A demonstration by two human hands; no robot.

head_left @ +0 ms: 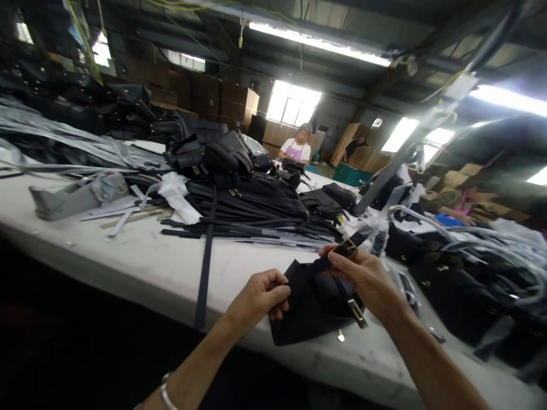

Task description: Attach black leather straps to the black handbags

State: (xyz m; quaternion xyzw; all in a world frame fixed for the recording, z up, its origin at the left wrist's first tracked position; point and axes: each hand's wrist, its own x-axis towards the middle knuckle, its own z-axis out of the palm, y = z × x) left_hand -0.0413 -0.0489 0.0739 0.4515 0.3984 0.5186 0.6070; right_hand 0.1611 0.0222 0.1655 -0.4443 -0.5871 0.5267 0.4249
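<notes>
A black bag (307, 310) lies at the near edge of the white table (141, 262). My left hand (258, 296) is closed, pinching the bag's left edge. My right hand (365, 279) is closed on a black strap (337, 254) with a gold buckle that rises from the bag toward the upper right. A second gold buckle (356, 312) hangs below my right hand. A small metal piece (341, 336) lies on the table by the bag.
A pile of black straps (256, 213) and finished black bags (222, 154) covers the table's middle. One long strap (205, 267) hangs over the near edge. More bags (453, 279) lie at right. A grey tool (64, 199) sits left. Two people work at the far end.
</notes>
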